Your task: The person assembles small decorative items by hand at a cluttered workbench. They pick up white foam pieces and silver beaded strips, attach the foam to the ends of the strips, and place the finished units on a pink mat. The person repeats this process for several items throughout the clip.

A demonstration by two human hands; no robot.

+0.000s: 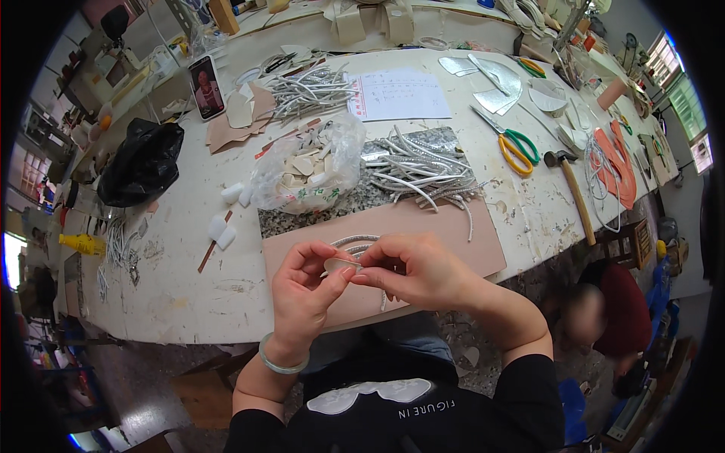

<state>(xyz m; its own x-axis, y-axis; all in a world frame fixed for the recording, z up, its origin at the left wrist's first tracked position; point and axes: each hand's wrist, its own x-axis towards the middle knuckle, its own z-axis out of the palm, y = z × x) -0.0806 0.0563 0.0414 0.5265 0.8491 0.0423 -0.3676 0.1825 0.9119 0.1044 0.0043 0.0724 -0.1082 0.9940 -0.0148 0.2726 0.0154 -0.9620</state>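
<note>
Both hands meet over the front of a pinkish-tan board [461, 241]. My left hand [308, 283], with a pale bangle at the wrist, pinches a small off-white curved piece [337, 264] between thumb and fingers. Against its right end, my right hand [415, 270] is closed with thumb and fingertips together, gripping a thin silver cord [356, 240] that loops up behind the fingers. How cord and piece join is hidden by the fingertips. Beyond the board, a bundle of similar silver cords [423, 170] lies on a speckled stone slab [294, 222].
A clear plastic bag of off-white scraps [310, 166] stands left of the cords. To the right lie scissors with green and orange handles [517, 151] and a hammer [574, 196]. A phone [205, 89] and a black bag [142, 162] are at left. Another person [623, 309] is at lower right.
</note>
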